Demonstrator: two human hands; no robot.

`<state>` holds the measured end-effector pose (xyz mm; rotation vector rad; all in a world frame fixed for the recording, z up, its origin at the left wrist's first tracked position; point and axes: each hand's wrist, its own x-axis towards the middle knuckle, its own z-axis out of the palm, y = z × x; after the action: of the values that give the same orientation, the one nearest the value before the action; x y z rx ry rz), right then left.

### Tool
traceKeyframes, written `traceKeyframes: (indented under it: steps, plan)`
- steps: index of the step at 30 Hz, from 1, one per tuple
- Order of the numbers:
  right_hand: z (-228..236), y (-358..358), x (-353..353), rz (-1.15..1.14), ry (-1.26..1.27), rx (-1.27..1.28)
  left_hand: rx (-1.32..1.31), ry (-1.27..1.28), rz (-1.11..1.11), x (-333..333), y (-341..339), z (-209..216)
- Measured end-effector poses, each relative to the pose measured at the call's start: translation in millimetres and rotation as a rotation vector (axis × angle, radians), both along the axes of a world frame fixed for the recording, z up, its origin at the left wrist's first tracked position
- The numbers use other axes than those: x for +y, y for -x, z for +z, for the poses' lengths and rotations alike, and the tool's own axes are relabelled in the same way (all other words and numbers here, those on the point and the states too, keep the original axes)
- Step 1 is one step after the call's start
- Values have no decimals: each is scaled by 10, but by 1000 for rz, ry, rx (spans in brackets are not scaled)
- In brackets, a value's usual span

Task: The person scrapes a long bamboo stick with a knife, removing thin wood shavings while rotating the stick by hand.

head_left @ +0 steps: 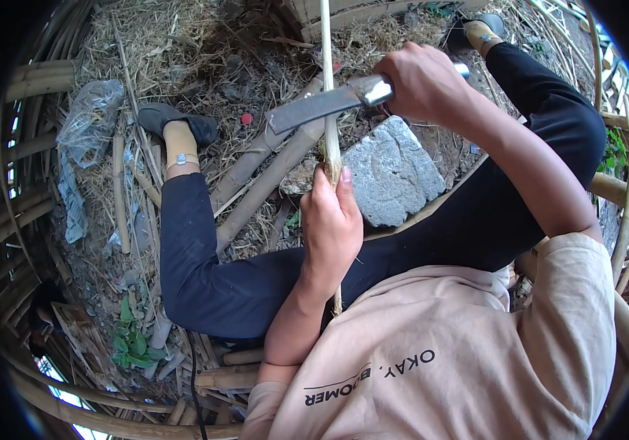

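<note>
My left hand is closed round a long, pale bamboo strip. The strip runs upward out of the picture, and its lower end shows below my wrist, near my shirt. A darker, rough node sits just above my fingers. My right hand is wrapped round the metal handle of a broad knife. The blade lies across the strip, a little above my left hand, with its squared tip pointing left. Whether the edge bites into the strip cannot be made out.
A grey stone block lies right of my left hand. Bamboo poles cross the straw-littered ground beside it. A clear plastic bag and a green plant are at the left. My bent legs frame the space; bamboo railings curve round both sides.
</note>
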<state>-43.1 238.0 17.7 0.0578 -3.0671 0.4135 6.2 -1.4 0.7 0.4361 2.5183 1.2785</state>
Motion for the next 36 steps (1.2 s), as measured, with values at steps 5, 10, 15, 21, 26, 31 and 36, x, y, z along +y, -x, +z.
traceKeyframes:
  steps: [5,10,15,21,26,31,36]
  plan:
    - [27,134,109,-33,-90,16,-14,29,13,5,29,58]
    - [171,355,752,-438,-196,95,-18,1,-22,-9,-53,90]
    - [209,209,543,-282,35,6,-66,-93,-58,-1,-17,34]
    - [161,-18,134,22,-11,-94,-139,-160,-65,-1,-1,6]
    - [128,-49,84,49,24,-99,-218,-193,-77,-14,20,2]
    - [108,-44,88,38,12,-82,-259,-229,-29,25,17,17]
    - [130,-49,98,53,4,-88,-345,-266,-41,-13,36,-62]
